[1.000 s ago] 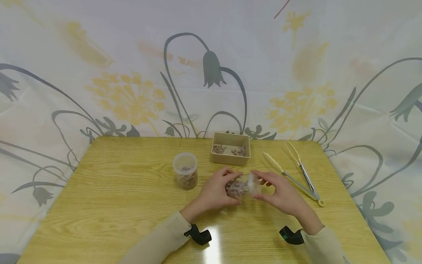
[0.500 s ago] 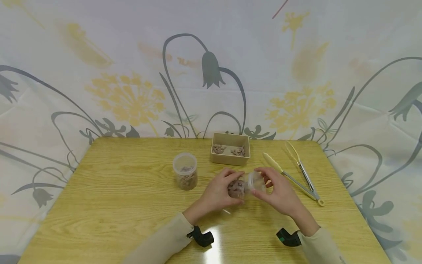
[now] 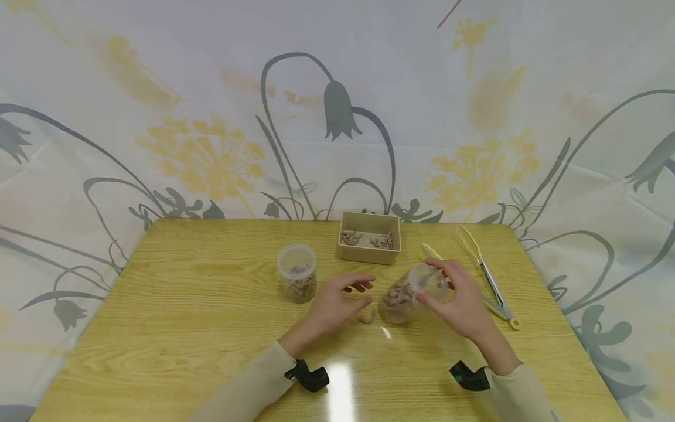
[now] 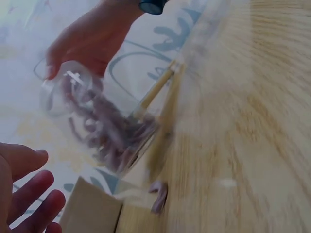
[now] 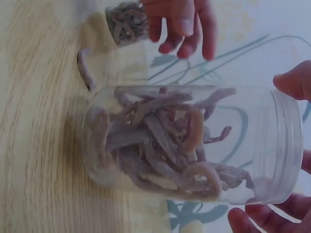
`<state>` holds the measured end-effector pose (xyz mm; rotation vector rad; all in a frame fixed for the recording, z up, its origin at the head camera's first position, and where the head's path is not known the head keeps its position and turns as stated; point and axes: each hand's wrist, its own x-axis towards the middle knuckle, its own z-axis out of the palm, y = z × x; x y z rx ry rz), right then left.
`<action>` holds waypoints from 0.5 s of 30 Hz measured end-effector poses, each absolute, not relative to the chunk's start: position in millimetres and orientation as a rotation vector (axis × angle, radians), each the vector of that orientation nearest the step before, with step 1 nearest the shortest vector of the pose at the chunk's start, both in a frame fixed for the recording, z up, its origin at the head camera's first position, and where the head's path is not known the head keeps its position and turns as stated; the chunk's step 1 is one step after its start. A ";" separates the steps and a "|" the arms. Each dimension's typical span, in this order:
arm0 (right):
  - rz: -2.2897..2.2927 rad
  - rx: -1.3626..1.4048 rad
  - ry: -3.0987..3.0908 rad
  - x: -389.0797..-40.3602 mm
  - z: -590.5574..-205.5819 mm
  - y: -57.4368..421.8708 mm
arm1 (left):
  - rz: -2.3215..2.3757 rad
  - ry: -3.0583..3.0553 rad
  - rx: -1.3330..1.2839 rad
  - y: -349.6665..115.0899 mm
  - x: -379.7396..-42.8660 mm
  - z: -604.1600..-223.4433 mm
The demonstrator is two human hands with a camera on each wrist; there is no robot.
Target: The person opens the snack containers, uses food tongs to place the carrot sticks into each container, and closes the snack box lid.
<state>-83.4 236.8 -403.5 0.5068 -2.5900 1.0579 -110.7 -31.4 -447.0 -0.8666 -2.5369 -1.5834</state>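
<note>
My right hand [image 3: 464, 305] grips a clear plastic jar [image 3: 396, 303] around its rim, thumb on one side and fingers on the other. The jar leans over the table, its base toward the left, and holds many curled greyish-pink strips [image 5: 160, 141]. My left hand [image 3: 334, 305] is apart from the jar, with relaxed fingers and nothing in them. On the wood between the left hand and the jar's base lies one loose curled strip [image 3: 367, 317], also visible in the left wrist view as a small hooked strip [image 4: 158, 195].
A second clear jar [image 3: 297, 287], partly filled with similar strips, stands left of my left hand. Behind the hands sits a beige rectangular box [image 3: 366, 255] with two small heaps of strips. Tongs [image 3: 493, 284] with yellow tips lie spread at the right, partly behind my right hand.
Both hands were on the jar as it lay nearly sideways. My left hand has let go and drawn left; the right has brought the jar rightward and more upright, and a loose strip shows.
</note>
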 end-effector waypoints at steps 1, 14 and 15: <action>1.059 0.502 -2.590 -83.4 -403.8 238.2 | -1.600 -2.520 -0.844 -34.7 -110.6 -446.6; 1.068 0.442 -2.605 -91.5 -412.2 244.4 | -1.710 -2.449 -0.872 -88.6 -102.2 -453.0; 1.079 0.447 -2.598 -92.4 -413.5 244.3 | -1.719 -2.455 -0.870 -92.3 -100.2 -454.5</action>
